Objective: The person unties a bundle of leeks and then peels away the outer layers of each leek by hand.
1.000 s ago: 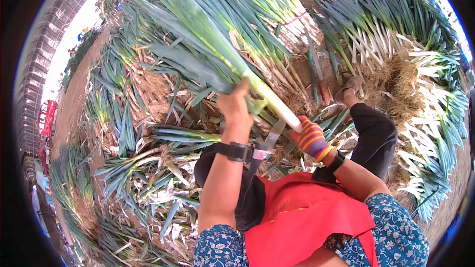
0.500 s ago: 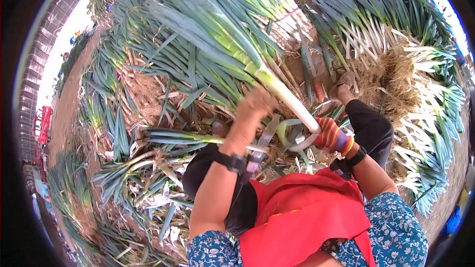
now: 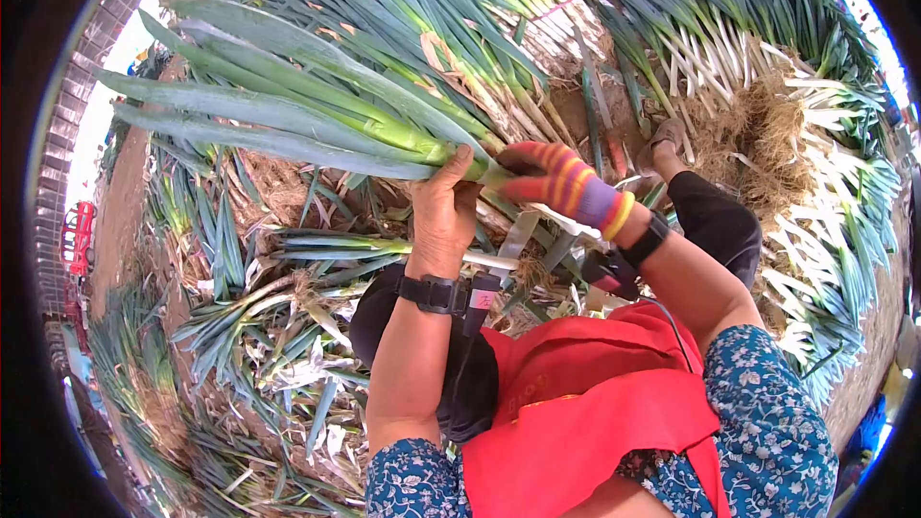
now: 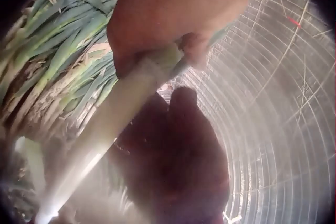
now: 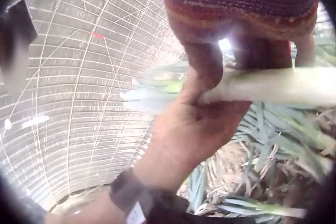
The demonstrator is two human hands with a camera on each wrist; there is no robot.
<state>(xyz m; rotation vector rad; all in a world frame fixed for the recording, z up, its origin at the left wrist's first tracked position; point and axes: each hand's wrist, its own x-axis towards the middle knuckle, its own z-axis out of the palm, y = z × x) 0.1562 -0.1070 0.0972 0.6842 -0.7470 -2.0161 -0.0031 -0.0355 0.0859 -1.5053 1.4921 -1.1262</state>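
Note:
A big leek [image 3: 384,125] lies across in front of me, its broad green leaves fanned toward the upper left. My bare left hand [image 3: 444,203] grips it where the leaves meet the stem. In a striped knit glove, my right hand [image 3: 571,182] has its fingers curled at the stem just beside the left hand. The left wrist view shows the pale stem [image 4: 94,134] running down from the left fist. Both hands overlap along the white stalk [image 5: 283,85] in the right wrist view.
Piled leeks [image 3: 374,10] lie ahead, with a tied bundle [image 3: 556,19] beside them. A knife with a reddish handle [image 3: 617,163] lies near my foot [image 3: 669,139]. Leeks with roots [image 3: 758,134] spread on the right. Trimmed leaves [image 3: 317,374] litter the ground at left.
The leek has swung so its leaves point farther left. My left hand, blurred below it half a second ago, now grips it. My right hand has moved from the stem's lower end up beside the left.

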